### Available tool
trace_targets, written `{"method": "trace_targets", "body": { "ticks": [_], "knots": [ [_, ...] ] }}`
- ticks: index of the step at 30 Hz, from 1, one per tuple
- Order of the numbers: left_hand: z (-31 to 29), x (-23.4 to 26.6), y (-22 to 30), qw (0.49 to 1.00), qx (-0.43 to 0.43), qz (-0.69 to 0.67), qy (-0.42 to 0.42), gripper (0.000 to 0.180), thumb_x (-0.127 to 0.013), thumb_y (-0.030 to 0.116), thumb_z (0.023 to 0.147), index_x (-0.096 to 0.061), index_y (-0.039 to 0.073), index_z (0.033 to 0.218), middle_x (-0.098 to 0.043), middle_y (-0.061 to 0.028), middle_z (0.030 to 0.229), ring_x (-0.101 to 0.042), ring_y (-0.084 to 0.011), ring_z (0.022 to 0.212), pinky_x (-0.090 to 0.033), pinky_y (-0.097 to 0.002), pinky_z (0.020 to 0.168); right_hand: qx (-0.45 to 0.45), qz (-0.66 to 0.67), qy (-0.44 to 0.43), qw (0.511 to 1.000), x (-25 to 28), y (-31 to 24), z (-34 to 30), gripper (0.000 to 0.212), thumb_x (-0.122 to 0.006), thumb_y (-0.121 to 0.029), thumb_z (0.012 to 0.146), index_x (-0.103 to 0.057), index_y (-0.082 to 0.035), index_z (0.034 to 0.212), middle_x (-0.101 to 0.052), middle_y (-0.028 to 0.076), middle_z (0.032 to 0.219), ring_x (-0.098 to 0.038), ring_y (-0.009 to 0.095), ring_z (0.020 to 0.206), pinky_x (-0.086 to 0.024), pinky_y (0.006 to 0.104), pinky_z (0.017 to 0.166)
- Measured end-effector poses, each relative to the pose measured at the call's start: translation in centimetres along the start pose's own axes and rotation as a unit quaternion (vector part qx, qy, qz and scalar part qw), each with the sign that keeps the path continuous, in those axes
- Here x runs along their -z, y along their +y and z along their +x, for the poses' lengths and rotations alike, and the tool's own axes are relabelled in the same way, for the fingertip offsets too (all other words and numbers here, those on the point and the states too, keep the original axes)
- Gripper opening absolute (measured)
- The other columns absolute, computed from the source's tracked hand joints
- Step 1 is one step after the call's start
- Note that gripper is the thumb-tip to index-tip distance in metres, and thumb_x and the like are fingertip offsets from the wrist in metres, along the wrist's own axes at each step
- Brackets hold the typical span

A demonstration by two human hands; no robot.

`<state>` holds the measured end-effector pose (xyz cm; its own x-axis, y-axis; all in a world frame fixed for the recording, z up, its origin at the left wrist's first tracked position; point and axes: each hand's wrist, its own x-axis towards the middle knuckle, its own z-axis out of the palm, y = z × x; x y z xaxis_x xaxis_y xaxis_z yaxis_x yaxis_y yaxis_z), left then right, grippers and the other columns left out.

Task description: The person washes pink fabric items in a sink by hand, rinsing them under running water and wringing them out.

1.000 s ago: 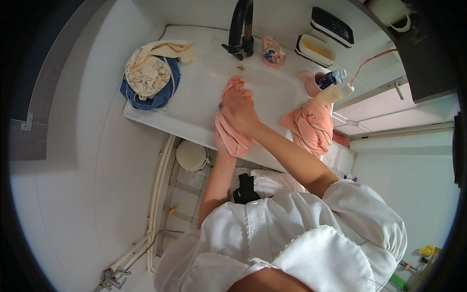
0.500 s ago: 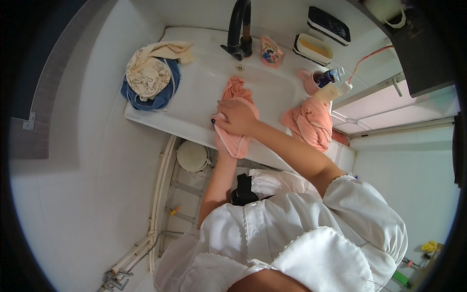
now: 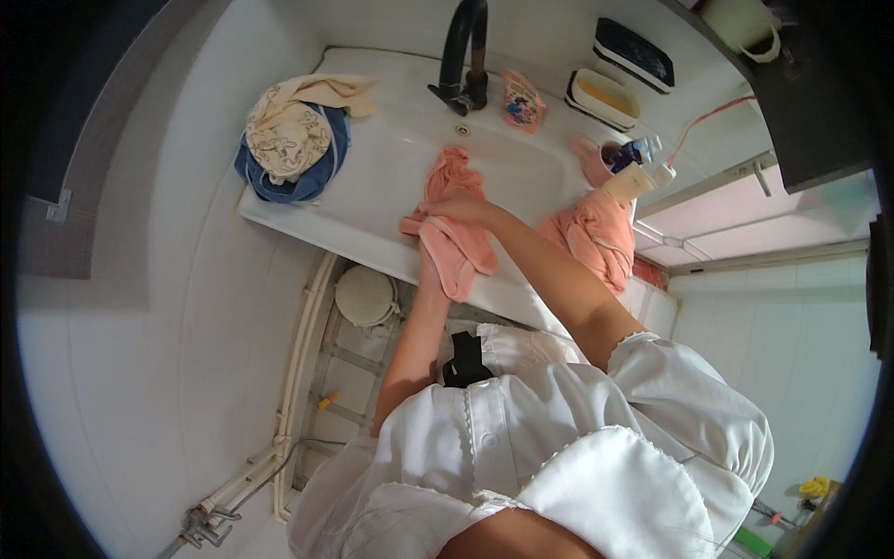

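Home bathroom: white washbasin (image 3: 372,200) with black tap (image 3: 463,56) far centre, soap dishes (image 3: 605,93) far right, white tiled walls, exposed pipes (image 3: 298,373) below.

Both bare forearms come up from the lower middle of the view and meet ahead of the body. The right arm, out of a short white puffed sleeve, runs up and to the left with the elbow slightly bent, and the right hand (image 3: 458,207) lies palm down with its fingers curled in a grip. The left arm rises almost straight beneath it. The left hand (image 3: 430,265) is mostly hidden, so its grip cannot be made out.
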<state>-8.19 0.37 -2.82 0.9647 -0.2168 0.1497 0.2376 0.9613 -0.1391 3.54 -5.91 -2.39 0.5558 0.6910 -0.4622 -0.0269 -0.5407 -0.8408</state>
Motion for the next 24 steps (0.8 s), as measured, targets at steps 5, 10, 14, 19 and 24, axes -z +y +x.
{"method": "trace_targets", "body": {
  "ticks": [5, 10, 14, 19, 24],
  "knots": [
    [0.1, -0.3, 0.2, 0.917, -0.081, 0.377, 0.105, 0.018, -0.051, 0.029, 0.081, -0.055, 0.012, 0.082, -0.054, -0.0051, 0.079, -0.054, -0.0194, 0.080, -0.045, -0.0311, 0.070, 0.062, 0.443, -0.027, 0.894, 0.9, 2.7, -1.2, 0.042, -0.042, -0.035, 0.079, -0.050, -0.004, 0.106, -0.051, 0.016, 0.105, -0.050, 0.027, 0.097, -0.039, 0.0372, 0.088],
    [1.8, -3.7, 1.1, 0.690, 0.065, 0.692, 0.202, 0.023, -0.061, 0.022, 0.072, -0.057, 0.008, 0.090, -0.056, -0.0075, 0.089, -0.054, -0.0214, 0.084, -0.046, -0.0315, 0.068, 0.082, 0.721, 0.059, 0.686, 2.1, 4.7, -2.8, 0.041, -0.038, -0.029, 0.078, -0.048, 0.002, 0.102, -0.052, 0.018, 0.103, -0.052, 0.030, 0.095, -0.040, 0.0407, 0.087],
    [1.0, -5.2, 2.2, 0.666, 0.100, 0.701, 0.234, 0.046, -0.065, 0.019, 0.068, -0.047, 0.007, 0.109, -0.048, -0.0107, 0.109, -0.050, -0.0238, 0.095, -0.044, -0.0317, 0.075, 0.081, 0.723, 0.045, 0.685, 1.4, 3.0, -5.3, 0.041, -0.038, -0.028, 0.078, -0.048, 0.002, 0.104, -0.053, 0.018, 0.102, -0.053, 0.029, 0.093, -0.041, 0.0395, 0.086],
    [-0.4, -3.1, 3.0, 0.772, -0.020, 0.626, 0.106, 0.084, -0.066, 0.014, 0.068, -0.012, 0.005, 0.132, -0.027, -0.0152, 0.132, -0.043, -0.0259, 0.108, -0.039, -0.0311, 0.088, 0.127, 0.738, 0.072, 0.659, -1.0, 0.6, -7.5, 0.045, -0.036, -0.028, 0.079, -0.043, 0.004, 0.111, -0.049, 0.018, 0.111, -0.048, 0.030, 0.102, -0.037, 0.0392, 0.091],
    [1.1, -1.7, 2.0, 0.478, -0.138, 0.867, 0.019, 0.097, -0.061, 0.014, 0.071, 0.013, 0.002, 0.132, 0.001, -0.0190, 0.139, -0.019, -0.0313, 0.125, -0.022, -0.0339, 0.101, 0.149, 0.616, 0.192, 0.750, -5.8, -3.2, -7.5, 0.044, -0.040, -0.028, 0.081, -0.042, 0.000, 0.115, -0.047, 0.014, 0.112, -0.046, 0.023, 0.104, -0.036, 0.0333, 0.090]
  ]
}}
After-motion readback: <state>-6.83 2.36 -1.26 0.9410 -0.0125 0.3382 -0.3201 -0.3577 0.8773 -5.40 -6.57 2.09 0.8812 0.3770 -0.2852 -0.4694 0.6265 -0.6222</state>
